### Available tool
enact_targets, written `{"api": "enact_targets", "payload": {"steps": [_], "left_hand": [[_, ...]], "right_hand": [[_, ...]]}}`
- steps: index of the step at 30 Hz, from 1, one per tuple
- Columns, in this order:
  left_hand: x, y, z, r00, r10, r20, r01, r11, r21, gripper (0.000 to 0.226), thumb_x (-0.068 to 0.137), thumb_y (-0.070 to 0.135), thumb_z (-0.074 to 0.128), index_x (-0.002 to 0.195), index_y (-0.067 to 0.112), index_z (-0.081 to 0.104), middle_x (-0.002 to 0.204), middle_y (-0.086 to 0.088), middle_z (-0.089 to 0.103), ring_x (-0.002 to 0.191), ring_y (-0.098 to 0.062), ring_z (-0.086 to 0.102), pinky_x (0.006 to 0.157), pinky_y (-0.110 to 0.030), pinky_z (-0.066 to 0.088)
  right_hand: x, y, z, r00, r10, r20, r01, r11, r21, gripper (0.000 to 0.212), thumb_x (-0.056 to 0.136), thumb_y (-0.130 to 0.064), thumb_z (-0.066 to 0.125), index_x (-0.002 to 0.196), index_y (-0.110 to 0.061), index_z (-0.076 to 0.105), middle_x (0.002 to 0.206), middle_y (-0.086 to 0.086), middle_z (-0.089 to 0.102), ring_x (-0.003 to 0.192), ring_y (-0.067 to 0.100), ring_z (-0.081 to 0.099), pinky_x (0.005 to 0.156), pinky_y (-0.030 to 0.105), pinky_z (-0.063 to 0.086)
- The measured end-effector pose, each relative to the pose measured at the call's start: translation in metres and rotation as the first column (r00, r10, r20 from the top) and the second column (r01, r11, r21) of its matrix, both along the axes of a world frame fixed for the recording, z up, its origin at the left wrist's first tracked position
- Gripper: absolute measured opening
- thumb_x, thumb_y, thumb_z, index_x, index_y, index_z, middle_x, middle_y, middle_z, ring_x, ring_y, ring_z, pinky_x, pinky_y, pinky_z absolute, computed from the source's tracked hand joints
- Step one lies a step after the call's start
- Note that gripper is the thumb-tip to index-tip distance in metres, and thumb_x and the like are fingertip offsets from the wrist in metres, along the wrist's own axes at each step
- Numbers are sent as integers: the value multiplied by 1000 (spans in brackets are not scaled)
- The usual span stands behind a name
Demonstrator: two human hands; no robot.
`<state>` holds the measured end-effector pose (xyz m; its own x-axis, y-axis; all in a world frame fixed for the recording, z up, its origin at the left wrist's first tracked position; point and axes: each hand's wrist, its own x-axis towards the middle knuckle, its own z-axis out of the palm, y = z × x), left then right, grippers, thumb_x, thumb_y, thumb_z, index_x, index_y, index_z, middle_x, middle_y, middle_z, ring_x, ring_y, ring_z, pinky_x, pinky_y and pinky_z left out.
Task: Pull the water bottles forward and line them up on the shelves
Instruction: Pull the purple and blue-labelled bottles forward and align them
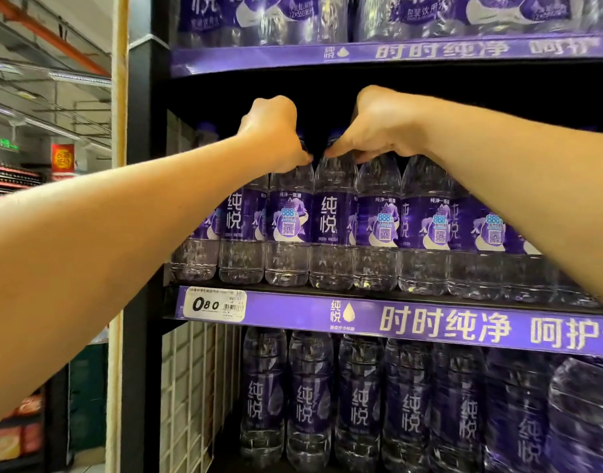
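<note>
Our left hand [272, 131] curls round the neck of one water bottle [289, 227] and our right hand [378, 126] pinches the top of the bottle beside it [332, 227], both upright in the front row on the middle shelf [293, 310]. Larger bottles [310, 401] fill the shelf below, by a price tag [214, 304].

two bare forearms and hands [327, 131], no sleeves in view

Clear water bottles [334, 220] with purple, white-lettered labels; purple shelf strip [429, 322], white price tag [214, 304].
</note>
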<state>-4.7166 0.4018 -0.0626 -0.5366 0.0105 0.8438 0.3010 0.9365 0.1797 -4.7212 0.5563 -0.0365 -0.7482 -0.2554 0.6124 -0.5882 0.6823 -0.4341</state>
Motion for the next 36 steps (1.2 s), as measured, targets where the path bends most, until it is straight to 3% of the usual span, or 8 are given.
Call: {"api": "enact_targets", "payload": {"steps": [5, 8, 12, 16, 20, 23, 26, 36], "left_hand": [[-3, 0, 2, 999, -37, 38, 36, 999, 29, 37, 80, 34, 79, 96, 9, 57, 87, -4, 57, 74, -20, 54, 62, -31, 46], [-4, -4, 5, 990, -57, 133, 49, 997, 61, 20, 87, 19, 70, 98, 10, 56, 91, -5, 55, 76, -19, 51, 64, -28, 45], [-1, -4, 5, 999, 1, 35, -2, 1000, 21, 40, 70, 37, 86, 81, 12, 55, 72, 2, 51, 68, -19, 53, 59, -28, 41], [-4, 1, 1, 999, 36, -35, -37, 999, -29, 46, 68, 41, 86, 82, 11, 55, 68, 1, 51, 59, -18, 50, 51, -29, 38], [-9, -4, 6, 995, -46, 94, 41, 998, 49, 16, 85, 15, 69, 87, 11, 53, 79, -3, 50, 66, -18, 47, 51, -28, 39], [-8, -7, 10, 996, -15, 92, 12, 999, 40, 26, 82, 21, 76, 89, 13, 53, 86, -3, 53, 73, -19, 47, 61, -29, 42], [-5, -4, 6, 999, 16, -28, -16, 1000, -8, 43, 71, 39, 86, 88, 10, 58, 73, 1, 55, 60, -16, 52, 50, -25, 41], [-3, -2, 4, 1000, -15, 6, 14, 999, 35, 45, 72, 35, 85, 99, 7, 64, 87, -2, 58, 73, -19, 52, 63, -31, 50]], "right_hand": [[1, 0, -1, 997, -62, -50, 62, 998, -8, 61, 71, -20, 89, 124, -14, 60, 114, 0, 65, 101, 19, 66, 81, 36, 61], [1, -3, -5, 979, -142, -146, 146, 989, 13, 60, 66, -33, 91, 113, -14, 60, 102, 2, 64, 77, 17, 68, 59, 26, 60], [0, -7, -8, 961, -184, -208, 200, 978, 55, 52, 63, -39, 91, 95, -17, 57, 73, -4, 59, 50, 12, 58, 29, 12, 36], [-1, -6, -7, 956, -200, -217, 220, 973, 73, 60, 64, -42, 90, 108, -16, 59, 87, 1, 65, 60, 16, 66, 39, 18, 49], [-6, -4, -5, 970, -160, -181, 165, 986, 15, 65, 71, -34, 87, 126, -14, 60, 111, 4, 65, 85, 22, 69, 69, 34, 62], [-9, -6, -5, 967, -175, -185, 180, 984, 8, 55, 71, -31, 88, 116, -14, 61, 99, 2, 64, 76, 19, 67, 58, 28, 59], [-11, -5, -5, 959, -195, -207, 202, 979, 16, 44, 70, -32, 88, 99, -20, 56, 83, -3, 58, 62, 14, 63, 43, 21, 49], [-14, -8, -3, 963, -203, -176, 212, 977, 34, 44, 74, -28, 87, 104, -18, 56, 83, -2, 59, 67, 15, 64, 50, 24, 52]]}}
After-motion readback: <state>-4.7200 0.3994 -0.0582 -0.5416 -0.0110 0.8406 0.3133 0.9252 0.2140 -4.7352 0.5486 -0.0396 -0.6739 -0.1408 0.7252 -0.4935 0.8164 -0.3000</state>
